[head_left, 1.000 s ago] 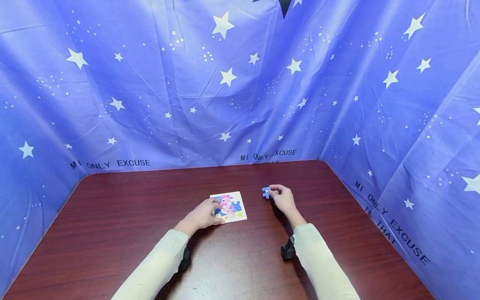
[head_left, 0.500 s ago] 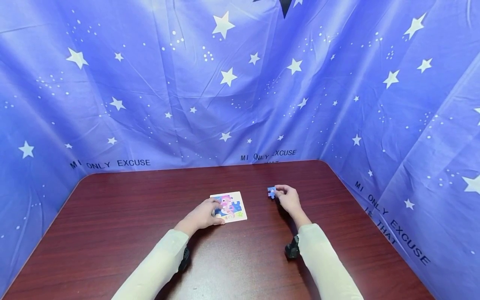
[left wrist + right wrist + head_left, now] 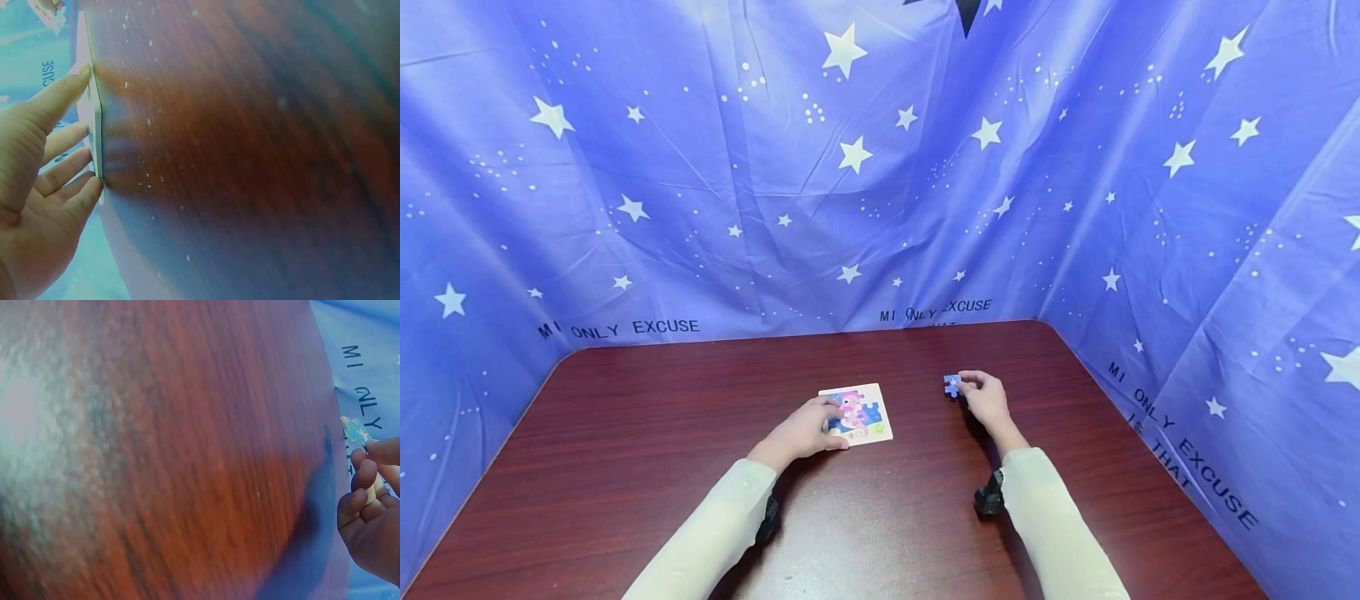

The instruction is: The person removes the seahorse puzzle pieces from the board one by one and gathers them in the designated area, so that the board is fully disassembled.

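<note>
A small jigsaw board (image 3: 876, 396) with a pale border lies on the table; pink, blue and green pieces fill much of it, and bare pale patches show at its top right. My left hand (image 3: 805, 429) rests on its left side, thumb by the near edge. In the left wrist view the fairly straight fingertips touch the thin board (image 3: 95, 119). Off to the right, my right hand (image 3: 987, 402) pinches a blue puzzle piece (image 3: 951, 384) with a pinkish star. In the right wrist view something pale (image 3: 371, 492) shows between the curled lower fingers.
The dark red wood table (image 3: 647, 467) has rounded far corners. A blue curtain (image 3: 760, 167) with white stars and lettering stands behind it and along both sides. A black wrist camera (image 3: 989, 495) sits at the right sleeve cuff.
My right hand has moved a little to the right with the blue puzzle piece, away from the board. The left hand and the board have stayed in place.
</note>
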### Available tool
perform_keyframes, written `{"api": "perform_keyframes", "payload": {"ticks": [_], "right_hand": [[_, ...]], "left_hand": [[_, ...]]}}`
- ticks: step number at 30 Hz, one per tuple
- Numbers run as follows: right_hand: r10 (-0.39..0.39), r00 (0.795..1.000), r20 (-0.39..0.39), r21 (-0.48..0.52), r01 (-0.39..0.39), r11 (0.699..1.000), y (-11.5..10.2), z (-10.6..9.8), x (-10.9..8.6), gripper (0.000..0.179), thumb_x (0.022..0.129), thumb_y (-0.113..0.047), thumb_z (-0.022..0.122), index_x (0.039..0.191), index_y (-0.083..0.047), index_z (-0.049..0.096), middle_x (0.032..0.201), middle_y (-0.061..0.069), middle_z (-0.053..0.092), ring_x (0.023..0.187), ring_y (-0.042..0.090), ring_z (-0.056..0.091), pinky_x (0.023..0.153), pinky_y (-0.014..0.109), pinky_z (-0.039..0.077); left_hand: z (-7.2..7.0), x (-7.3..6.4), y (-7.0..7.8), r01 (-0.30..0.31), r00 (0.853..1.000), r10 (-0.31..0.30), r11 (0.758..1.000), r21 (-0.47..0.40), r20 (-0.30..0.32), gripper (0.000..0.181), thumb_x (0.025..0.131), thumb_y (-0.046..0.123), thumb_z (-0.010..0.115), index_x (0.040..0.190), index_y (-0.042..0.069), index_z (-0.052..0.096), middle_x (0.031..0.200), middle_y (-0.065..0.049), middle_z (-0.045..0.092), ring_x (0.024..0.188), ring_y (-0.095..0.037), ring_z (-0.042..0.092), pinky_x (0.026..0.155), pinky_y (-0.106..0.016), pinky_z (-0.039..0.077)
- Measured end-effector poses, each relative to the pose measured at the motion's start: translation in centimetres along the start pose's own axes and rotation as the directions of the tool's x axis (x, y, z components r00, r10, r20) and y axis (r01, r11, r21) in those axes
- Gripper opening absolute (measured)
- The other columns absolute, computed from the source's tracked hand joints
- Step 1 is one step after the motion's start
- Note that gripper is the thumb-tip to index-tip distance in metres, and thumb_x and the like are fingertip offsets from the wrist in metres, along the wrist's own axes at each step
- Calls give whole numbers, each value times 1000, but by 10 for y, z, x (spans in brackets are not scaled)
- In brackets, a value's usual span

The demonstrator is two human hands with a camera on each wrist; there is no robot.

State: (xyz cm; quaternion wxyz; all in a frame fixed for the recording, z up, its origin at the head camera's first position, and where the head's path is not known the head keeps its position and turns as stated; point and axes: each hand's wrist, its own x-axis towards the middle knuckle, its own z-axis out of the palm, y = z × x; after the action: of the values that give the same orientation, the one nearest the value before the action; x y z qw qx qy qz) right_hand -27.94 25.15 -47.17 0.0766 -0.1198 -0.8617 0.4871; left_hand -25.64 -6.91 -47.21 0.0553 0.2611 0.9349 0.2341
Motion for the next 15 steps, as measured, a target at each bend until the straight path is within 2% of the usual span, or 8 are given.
{"api": "perform_keyframes", "payload": {"ticks": [7, 15], "right_hand": [[2, 1000, 1, 15, -2, 1000, 5, -3, 1, 27, 90, -10, 57, 115, -1, 63, 97, 17, 65, 62, 11, 53, 56, 22, 44], [17, 1000, -1, 12, -16, 1000, 7, -9, 3, 27, 91, -11, 56, 116, -1, 63, 99, 17, 64, 66, 13, 53, 56, 22, 44]], "left_hand": [[0, -1, 1, 12, 1000, -12, 1000, -21, 3, 47, 75, 29, 77, 112, 2, 66, 128, -15, 55, 123, -29, 48, 105, -40, 37], [2, 1, -1, -4, 1000, 4, 1000, -7, -9, 45, 74, 28, 78, 109, 2, 66, 125, -15, 56, 120, -29, 50, 104, -40, 39]]}}
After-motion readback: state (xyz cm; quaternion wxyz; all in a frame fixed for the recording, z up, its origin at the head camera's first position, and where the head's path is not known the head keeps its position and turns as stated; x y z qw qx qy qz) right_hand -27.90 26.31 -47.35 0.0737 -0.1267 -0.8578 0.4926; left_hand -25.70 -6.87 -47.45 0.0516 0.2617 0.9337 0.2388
